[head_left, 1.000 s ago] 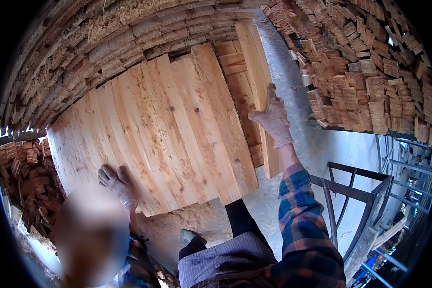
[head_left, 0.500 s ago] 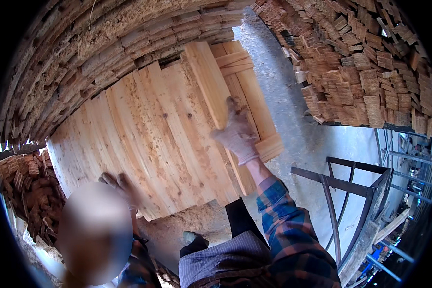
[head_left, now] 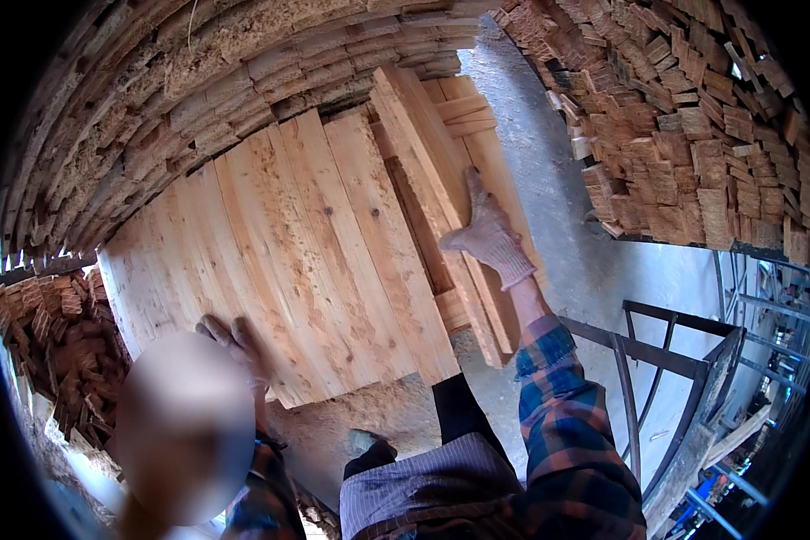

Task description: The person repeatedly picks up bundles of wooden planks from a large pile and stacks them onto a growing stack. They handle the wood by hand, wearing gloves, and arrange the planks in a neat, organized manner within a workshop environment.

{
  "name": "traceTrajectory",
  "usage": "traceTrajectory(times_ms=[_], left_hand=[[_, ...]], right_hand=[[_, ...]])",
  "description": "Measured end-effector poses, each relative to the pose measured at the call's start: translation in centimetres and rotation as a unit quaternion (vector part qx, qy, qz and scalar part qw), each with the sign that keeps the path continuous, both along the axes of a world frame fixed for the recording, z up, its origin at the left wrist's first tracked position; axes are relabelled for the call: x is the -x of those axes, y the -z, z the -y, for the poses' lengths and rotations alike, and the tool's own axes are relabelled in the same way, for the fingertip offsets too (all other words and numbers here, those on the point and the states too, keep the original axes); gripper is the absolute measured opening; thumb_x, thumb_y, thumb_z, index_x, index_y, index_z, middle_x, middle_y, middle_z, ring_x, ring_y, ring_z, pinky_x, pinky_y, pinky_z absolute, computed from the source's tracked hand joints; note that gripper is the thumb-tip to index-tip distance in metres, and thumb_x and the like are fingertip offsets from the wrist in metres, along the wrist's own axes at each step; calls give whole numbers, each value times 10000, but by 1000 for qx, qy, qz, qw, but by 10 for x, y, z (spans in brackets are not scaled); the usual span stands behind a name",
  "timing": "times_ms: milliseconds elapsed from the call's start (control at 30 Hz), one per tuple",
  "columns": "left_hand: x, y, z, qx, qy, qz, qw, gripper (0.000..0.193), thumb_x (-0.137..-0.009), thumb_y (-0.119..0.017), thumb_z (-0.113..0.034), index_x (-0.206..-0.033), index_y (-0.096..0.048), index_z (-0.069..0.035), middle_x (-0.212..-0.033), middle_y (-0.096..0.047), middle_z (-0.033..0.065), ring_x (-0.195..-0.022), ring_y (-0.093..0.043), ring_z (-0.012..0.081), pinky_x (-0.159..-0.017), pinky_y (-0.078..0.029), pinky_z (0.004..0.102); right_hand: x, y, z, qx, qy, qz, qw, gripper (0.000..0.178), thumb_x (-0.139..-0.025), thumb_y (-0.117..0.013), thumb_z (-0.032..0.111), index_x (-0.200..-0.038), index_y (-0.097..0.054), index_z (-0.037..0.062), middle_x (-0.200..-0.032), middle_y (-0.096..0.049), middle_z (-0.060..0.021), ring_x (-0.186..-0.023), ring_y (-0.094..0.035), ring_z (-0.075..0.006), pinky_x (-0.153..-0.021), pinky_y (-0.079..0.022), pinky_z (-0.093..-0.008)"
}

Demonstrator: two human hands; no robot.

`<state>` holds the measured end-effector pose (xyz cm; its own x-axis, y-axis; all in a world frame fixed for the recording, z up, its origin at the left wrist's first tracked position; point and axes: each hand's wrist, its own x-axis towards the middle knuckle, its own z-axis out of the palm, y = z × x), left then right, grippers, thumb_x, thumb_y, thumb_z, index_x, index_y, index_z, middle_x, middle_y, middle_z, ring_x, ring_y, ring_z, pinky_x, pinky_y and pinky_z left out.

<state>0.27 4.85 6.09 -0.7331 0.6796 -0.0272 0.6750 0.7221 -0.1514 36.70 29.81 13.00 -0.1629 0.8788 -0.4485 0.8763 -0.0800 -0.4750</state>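
A row of pale wooden planks (head_left: 270, 261) lies side by side before me, with sawdust on top. My right hand (head_left: 497, 241), in a light glove, grips a plank (head_left: 427, 153) at the right of the row, thumb on its left side and fingers stretched along its top. This plank is tilted, with a long edge showing; it may be two stacked together. A dark gap (head_left: 414, 211) separates it from the row. My left hand (head_left: 234, 342), gloved too, rests on the planks near their lower left end, fingers extended. A blurred patch hides part of that hand and forearm.
Beneath the planks, a wooden frame with a crosspiece (head_left: 466, 115) shows at the right. Stacked wood (head_left: 333, 72) rises behind, and a pile of short pieces (head_left: 693, 135) fills the far right. A dark metal frame (head_left: 666, 360) stands right of my arm. Scrap wood (head_left: 67, 346) lies left.
My right hand has moved right with the plank, opening a gap beside the row and uncovering part of the frame below. My left hand stays on the planks.
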Motion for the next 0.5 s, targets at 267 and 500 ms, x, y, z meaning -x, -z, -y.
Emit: traceTrajectory(times_ms=[267,500], left_hand=[[7,5,12,-13,-3,31,999,710,-928,-390,-522,-1420,-317,-14,-1460,-297,241,-1363,-243,388,-1136,-161,444],[0,2,1,0,0,16,1000,705,-936,-367,-526,-1423,-315,-20,-1460,-296,245,-1362,-252,384,-1142,-145,446]], right_hand=[[-10,7,-16,-41,-7,147,988,1111,-564,-758,252,-1477,-143,98,-1234,-462,-310,-1129,-514,-432,-938,-465,-432],[-58,23,-23,-94,50,151,983,1038,-615,-741,345,-1462,-205,78,-1161,-504,-301,-1075,-544,-437,-910,-475,-440]])
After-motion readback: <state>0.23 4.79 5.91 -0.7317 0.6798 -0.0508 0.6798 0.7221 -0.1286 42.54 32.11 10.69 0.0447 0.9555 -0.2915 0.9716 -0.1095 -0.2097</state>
